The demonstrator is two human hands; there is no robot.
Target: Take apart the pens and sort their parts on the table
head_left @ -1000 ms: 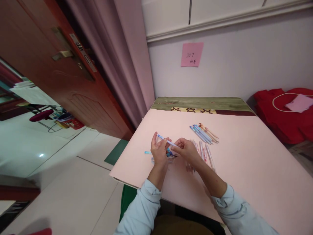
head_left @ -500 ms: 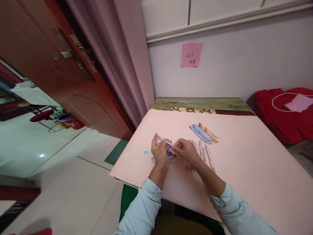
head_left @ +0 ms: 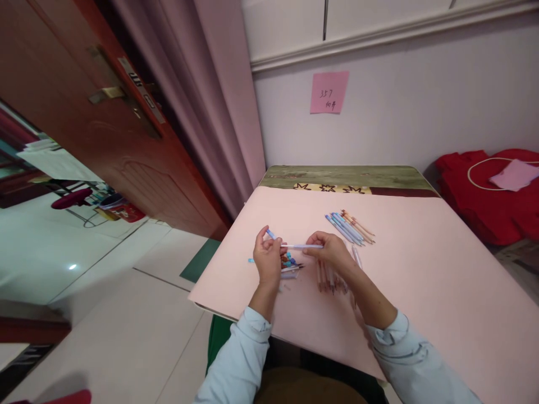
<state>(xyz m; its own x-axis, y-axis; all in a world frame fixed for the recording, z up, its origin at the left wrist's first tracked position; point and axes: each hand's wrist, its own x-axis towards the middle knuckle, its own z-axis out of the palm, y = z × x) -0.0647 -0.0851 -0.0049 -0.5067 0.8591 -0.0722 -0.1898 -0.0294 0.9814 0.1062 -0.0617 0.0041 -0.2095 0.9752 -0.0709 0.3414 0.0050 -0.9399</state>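
Observation:
My left hand (head_left: 268, 261) is closed on a short blue pen cap (head_left: 270, 233), which sticks up between its fingers. My right hand (head_left: 330, 250) pinches the pale lilac barrel of a pen (head_left: 304, 246), held level above the table. The pen's thin whitish left end meets my left fingertips; whether they grip it I cannot tell. Beneath my left hand lies a small pile of blue and brown pen parts (head_left: 288, 260), partly hidden. Several pens (head_left: 326, 276) lie under my right hand and forearm, partly covered.
Farther back on the pink-covered table (head_left: 421, 269) lie several blue pens (head_left: 345, 229) and several tan pens (head_left: 357, 226) side by side. A red cloth bag (head_left: 467, 196) is at the right. A wooden door (head_left: 126, 129) and a curtain (head_left: 202, 84) stand at the left.
The blue cap and the pen, in one line before, are now apart at an angle. My right hand has moved right with the barrel, now level; my left hand has shifted slightly left.

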